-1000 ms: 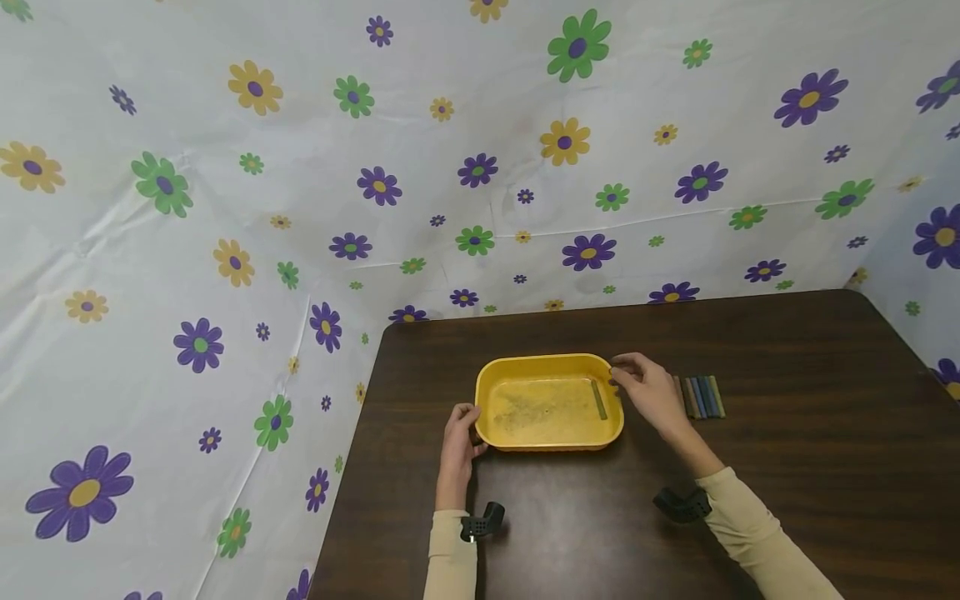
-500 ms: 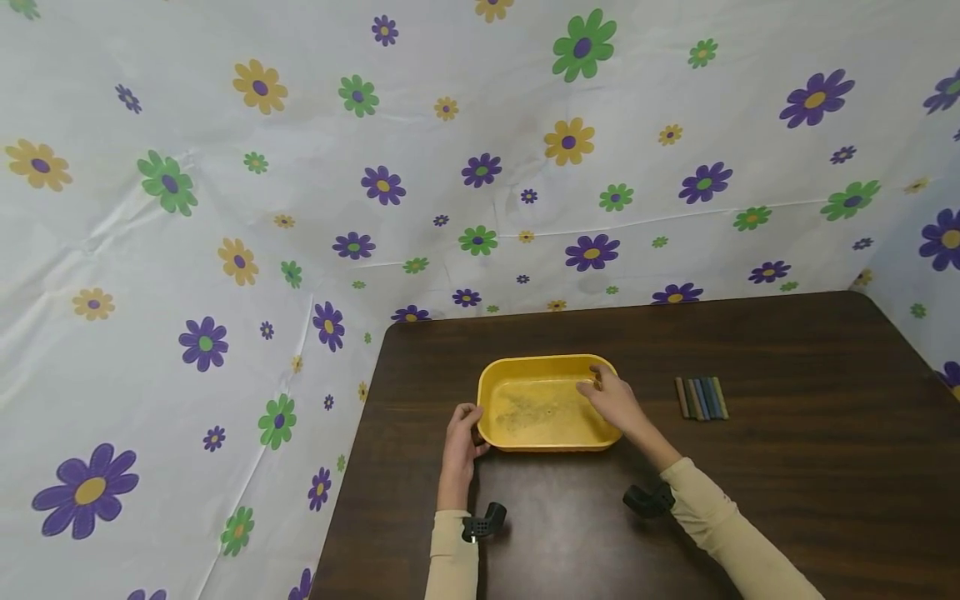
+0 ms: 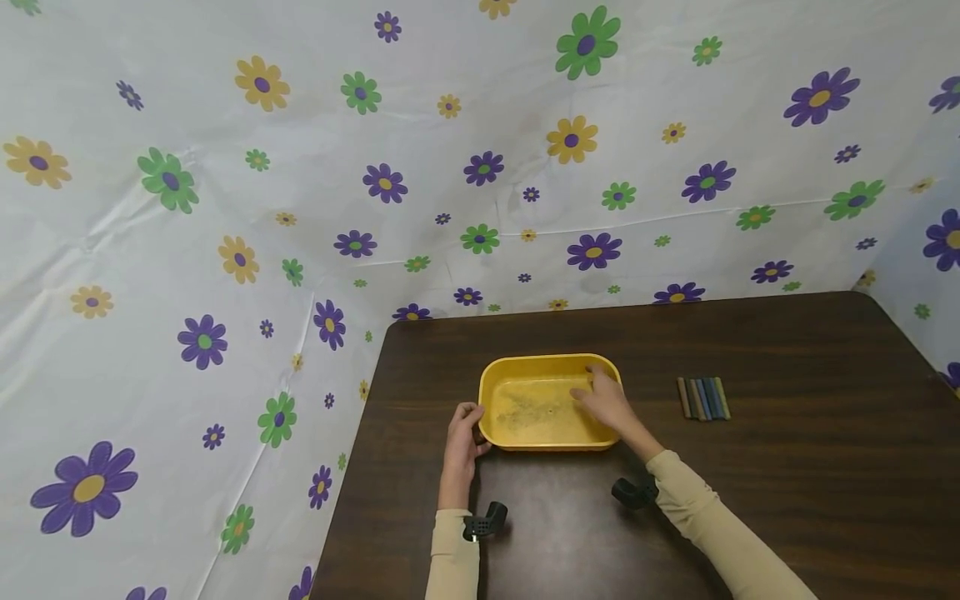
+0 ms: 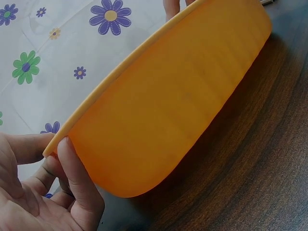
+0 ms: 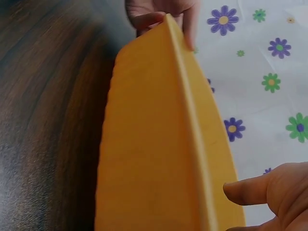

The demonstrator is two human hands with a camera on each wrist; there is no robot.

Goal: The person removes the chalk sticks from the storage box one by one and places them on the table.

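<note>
A shallow yellow plastic tray sits on the dark wooden table. My left hand pinches its left end, with the thumb and fingers on either side of the rim in the left wrist view. My right hand reaches over the tray's right end, and its fingers point down inside. The right thumb is straight and apart from the fingers. Whatever lies beneath the right hand in the tray is hidden. Right of the tray, several chalk-like sticks in brown, blue and yellow-green lie side by side.
Dark wood-grain table extends around the tray. A white sheet printed with flowers hangs along the back and left. Black wrist cameras ride on both forearms.
My right hand has moved left from the tray's right rim to over its inside, covering the green stick that showed there. The left hand keeps its hold on the tray.
</note>
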